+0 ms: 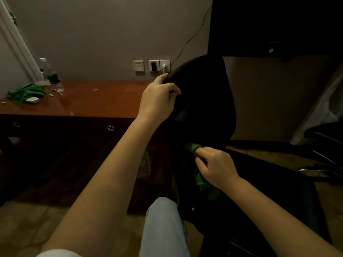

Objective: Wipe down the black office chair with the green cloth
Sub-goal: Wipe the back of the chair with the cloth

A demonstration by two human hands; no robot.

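The left hand [159, 101] grips the upper edge of the chair [204, 101] backrest. Its fingers are curled over the rim and clamped on it, with the thumb lying along the edge above them. The chair stands just right of the table [104, 101], its back turned side-on to the camera and its seat stretching toward the lower right.

The right hand [217, 167] is lower down, where backrest meets seat. Its fingers are bent and closed on the cloth [206, 184]. One end of the green fabric is bunched over a fingertip and pressed against the base of the backrest, and the rest hangs below the palm onto the seat.

On the far left of the table lies a second cloth [24, 93], also green and crumpled, with a small white dish [32, 99] touching its near edge and clear bottles [46, 71] just behind it. Wall sockets [151, 65] sit above the table's back edge — a thin cable [191, 38] runs up from them to the right. A ring pull [110, 127] shows on the drawer front. A knee [163, 219] in pale trousers is at the bottom, beside the seat.
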